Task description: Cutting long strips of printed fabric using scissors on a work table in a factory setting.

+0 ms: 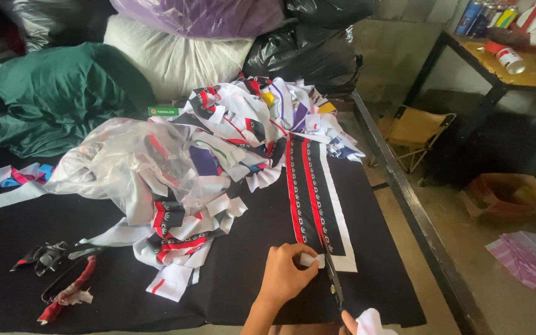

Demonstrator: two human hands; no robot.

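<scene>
The left hand (285,273) pinched the near end of a long printed fabric strip (312,192), black with red and white bands, whose long axis ran straight away from the grip across the black bench (249,273). Just right of that grip, dark scissors (332,273) lay along the strip's edge. The right hand (350,322), barely in view, was the nearer to them; its closure could not be told. Beyond lay crumpled trimmings (231,136) and clear plastic (119,161).

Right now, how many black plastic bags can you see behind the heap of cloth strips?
2: one large black bag behind the heap, another black bag above it at the top edge. More may be hidden.
</scene>
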